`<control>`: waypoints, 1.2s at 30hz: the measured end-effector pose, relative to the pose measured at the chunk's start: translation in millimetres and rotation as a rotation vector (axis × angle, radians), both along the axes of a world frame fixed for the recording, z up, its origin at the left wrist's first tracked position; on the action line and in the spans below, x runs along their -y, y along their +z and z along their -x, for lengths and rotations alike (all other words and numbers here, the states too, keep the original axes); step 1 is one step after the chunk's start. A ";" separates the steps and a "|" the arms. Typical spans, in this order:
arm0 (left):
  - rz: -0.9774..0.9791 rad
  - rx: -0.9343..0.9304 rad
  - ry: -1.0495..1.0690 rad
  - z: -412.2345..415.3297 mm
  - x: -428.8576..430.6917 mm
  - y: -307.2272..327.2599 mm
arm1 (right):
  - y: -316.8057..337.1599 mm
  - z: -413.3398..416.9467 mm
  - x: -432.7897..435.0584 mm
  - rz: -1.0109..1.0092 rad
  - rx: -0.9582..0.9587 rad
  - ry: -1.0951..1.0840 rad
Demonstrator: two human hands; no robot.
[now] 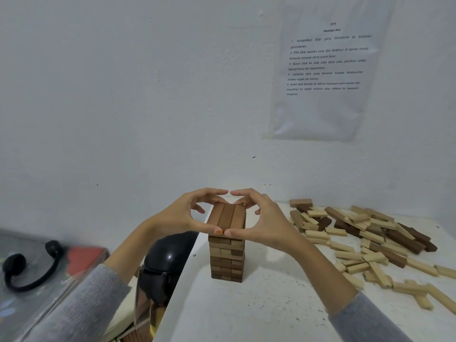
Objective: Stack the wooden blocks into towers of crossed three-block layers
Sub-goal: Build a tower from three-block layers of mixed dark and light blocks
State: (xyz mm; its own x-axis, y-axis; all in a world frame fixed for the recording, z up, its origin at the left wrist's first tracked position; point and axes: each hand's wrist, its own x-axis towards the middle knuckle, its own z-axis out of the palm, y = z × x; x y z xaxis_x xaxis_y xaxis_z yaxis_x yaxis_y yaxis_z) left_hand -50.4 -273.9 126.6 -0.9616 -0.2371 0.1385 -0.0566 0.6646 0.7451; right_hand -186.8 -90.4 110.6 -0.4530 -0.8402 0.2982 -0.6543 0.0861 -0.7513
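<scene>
Near left edge of table [246,307], tower [227,260], left hand [181,215] and right hand [267,224] pinching top layer [225,215], loose blocks [370,239] well right.

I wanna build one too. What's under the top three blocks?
Crossed block layers down to the white table. The left hand and right hand cover the top layer's near edge; the far side is hidden.

Both forearms, in grey sleeves [81,304], reach forward and converge. The left hand [182,215] and right hand [267,222] mirror each other with arched fingers [217,192]. The index tips nearly meet at the far side and the thumb tips lie side by side nearest the person, pinching the top layer [225,217] between them.
</scene>
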 end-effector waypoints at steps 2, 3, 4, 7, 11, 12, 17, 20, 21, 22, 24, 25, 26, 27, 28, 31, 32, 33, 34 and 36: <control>-0.005 -0.002 -0.001 0.4 0.1 -0.2 | -0.8 -0.2 0.2 0.000 0.007 -0.005; -0.005 -0.002 -0.001 0.6 0.5 -0.3 | -0.7 -0.4 0.7 0.000 0.012 -0.005; -0.003 -0.001 0.000 0.6 0.8 -0.2 | -0.8 -0.3 1.1 -0.002 0.016 -0.004; -0.001 0.004 0.006 0.7 1.1 -0.3 | -0.8 -1.2 3.2 -0.006 0.024 -0.007; -0.002 0.015 0.001 1.9 1.0 -1.7 | -1.9 -0.8 1.2 -0.014 0.032 -0.011; -0.003 0.018 -0.002 2.2 0.8 -2.0 | -2.2 -0.5 0.3 -0.017 0.033 -0.012; -0.001 0.024 -0.019 2.8 1.1 -5.2 | -2.9 0.7 -1.9 -0.033 0.040 -0.002; -0.005 0.041 -0.027 2.5 1.5 -5.9 | -5.1 1.0 -2.1 -0.043 0.044 0.009; -0.009 0.054 -0.033 2.6 1.3 -5.7 | -6.3 1.2 -2.1 -0.044 0.050 0.010; -0.015 0.066 -0.043 2.9 1.2 -5.2 | -7.3 1.3 -1.9 -0.044 0.057 0.009; -0.026 0.083 -0.057 3.9 1.0 -4.4 | -9.1 1.4 -1.2 -0.040 0.064 0.007; -0.031 0.088 -0.062 4.6 1.1 -3.7 | -9.5 1.5 -0.8 -0.037 0.064 0.006; -0.035 0.090 -0.066 5.1 1.4 -3.3 | -9.9 1.8 -0.5 -0.036 0.064 0.006; -0.037 0.094 -0.070 5.7 1.7 -3.2 | -10.1 2.2 -0.1 -0.036 0.064 0.008; -0.038 0.100 -0.075 6.0 2.0 -2.9 | -10.3 2.8 0.3 -0.038 0.064 0.010; -0.041 0.113 -0.082 6.5 2.5 -2.8 | -11.4 4.4 2.0 -0.041 0.058 0.008; -0.043 0.113 -0.081 6.5 2.5 -2.6 | -11.8 4.7 2.5 -0.040 0.053 0.006; -0.047 0.110 -0.079 6.5 2.5 -2.7 | -12.2 4.9 2.9 -0.037 0.049 0.005; -0.048 0.107 -0.075 6.5 2.4 -2.6 | -12.4 5.0 3.1 -0.034 0.045 0.005; -0.044 0.108 -0.074 6.1 2.1 -2.1 | -12.6 4.9 2.9 -0.030 0.037 0.005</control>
